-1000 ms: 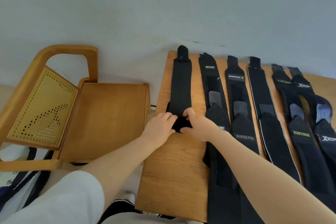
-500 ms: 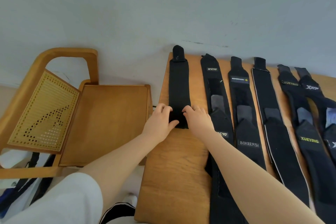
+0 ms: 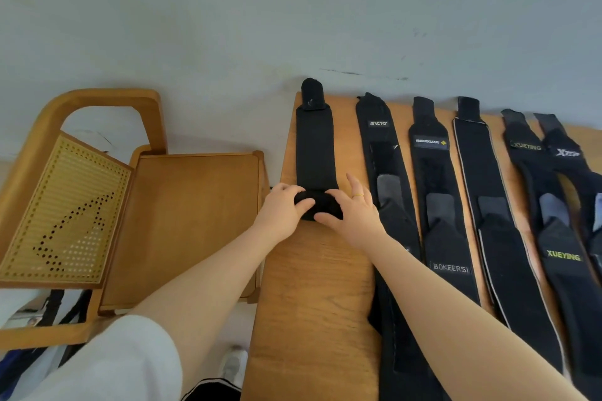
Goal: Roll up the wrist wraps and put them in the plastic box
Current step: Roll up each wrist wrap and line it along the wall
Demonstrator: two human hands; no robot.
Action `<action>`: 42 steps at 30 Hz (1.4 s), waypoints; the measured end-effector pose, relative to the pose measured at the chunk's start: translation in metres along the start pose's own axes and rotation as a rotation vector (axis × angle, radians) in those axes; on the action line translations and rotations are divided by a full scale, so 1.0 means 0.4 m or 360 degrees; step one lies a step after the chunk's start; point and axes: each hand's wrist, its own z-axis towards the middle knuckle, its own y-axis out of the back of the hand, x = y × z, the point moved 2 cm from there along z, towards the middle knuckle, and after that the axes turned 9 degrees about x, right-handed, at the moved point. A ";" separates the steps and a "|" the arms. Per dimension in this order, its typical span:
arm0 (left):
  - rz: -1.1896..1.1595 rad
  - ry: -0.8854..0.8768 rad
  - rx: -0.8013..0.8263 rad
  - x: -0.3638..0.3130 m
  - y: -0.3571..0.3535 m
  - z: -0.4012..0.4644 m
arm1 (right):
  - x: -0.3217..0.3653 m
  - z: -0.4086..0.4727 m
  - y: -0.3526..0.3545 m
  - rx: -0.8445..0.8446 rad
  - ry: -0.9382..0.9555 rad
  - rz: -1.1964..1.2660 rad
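Note:
Several black wrist wraps lie side by side on a wooden table [image 3: 312, 286]. The leftmost wrap [image 3: 315, 146] is plain black, stretched flat toward the wall, with its near end wound into a small roll [image 3: 318, 203]. My left hand [image 3: 281, 212] grips the roll's left end, thumb on top. At the roll's right end my right hand [image 3: 353, 212] holds it with thumb and curled fingers; a ring shows on one finger. The wraps to the right, one marked BOKEERSI [image 3: 451, 238] and one marked XUEYING [image 3: 553, 221], lie unrolled. No plastic box is in view.
A wooden chair [image 3: 182, 221] with a woven cane back [image 3: 65, 212] stands left of the table, close to its edge. A pale wall [image 3: 293, 10] runs behind the table. My white-clad knee [image 3: 114, 365] and a shoe [image 3: 233, 365] show at the bottom.
The roll at the near end of the leftmost wrap has grown thicker and moved a little toward the wall, and both hands have shifted forward with it.

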 end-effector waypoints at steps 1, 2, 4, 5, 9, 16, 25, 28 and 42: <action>-0.0032 0.0019 -0.0007 -0.005 0.002 0.006 | 0.005 0.008 0.002 0.0028 -0.0036 -0.0002; -0.0050 0.0033 -0.0017 -0.011 0.003 0.013 | 0.007 0.016 0.000 0.0040 -0.0075 0.0010; -0.0093 0.0076 -0.0035 -0.022 0.006 0.022 | 0.006 0.029 -0.004 0.0020 -0.0133 0.0072; -0.0130 0.0108 -0.0032 -0.027 0.008 0.024 | 0.006 0.033 -0.004 -0.0004 -0.0144 0.0112; -0.0455 0.0194 -0.0012 -0.021 0.009 0.021 | 0.019 0.024 -0.002 -0.0196 -0.0265 0.0635; -0.0664 0.0200 0.0050 0.011 0.014 -0.007 | 0.031 -0.043 -0.032 -0.0405 -0.0249 0.0753; -0.0810 0.0195 0.0379 0.033 0.018 -0.056 | 0.034 -0.099 -0.031 -0.0090 -0.0300 0.0699; -0.0807 0.0214 0.0544 0.038 0.010 -0.075 | 0.022 -0.118 -0.030 0.0015 -0.0416 0.0763; -0.0354 -0.0356 0.0369 0.060 -0.028 -0.119 | 0.005 -0.108 -0.028 0.0347 -0.0248 0.1355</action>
